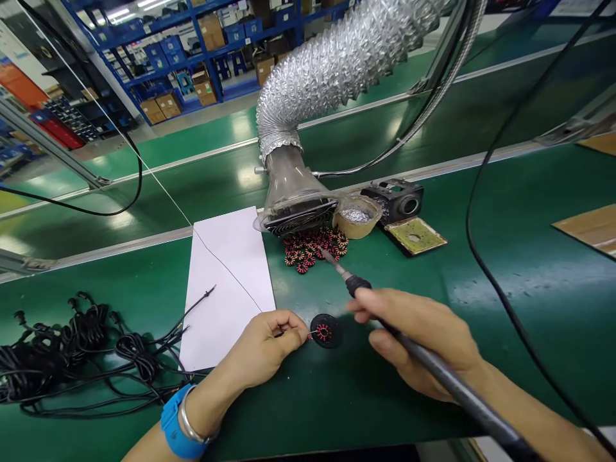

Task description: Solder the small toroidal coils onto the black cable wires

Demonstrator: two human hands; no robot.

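The left hand [264, 346] is pinched shut on a thin wire [226, 266], fingertips just beside a black disc [326, 331] with a red coil, which lies on the table between the hands. The right hand [418, 333] grips an iron [457, 388], tip raised beyond the disc, over a pile of coils [312, 247]. Beyond the pile, a cup [357, 216] holds something silvery. Just right of the cup, a tray [414, 235] holds a yellow sponge.

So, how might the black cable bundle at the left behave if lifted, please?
The black cable bundle is probably floppy: its loops sprawl loosely on the green mat. Strands overlap, so they would likely tangle and drag together.
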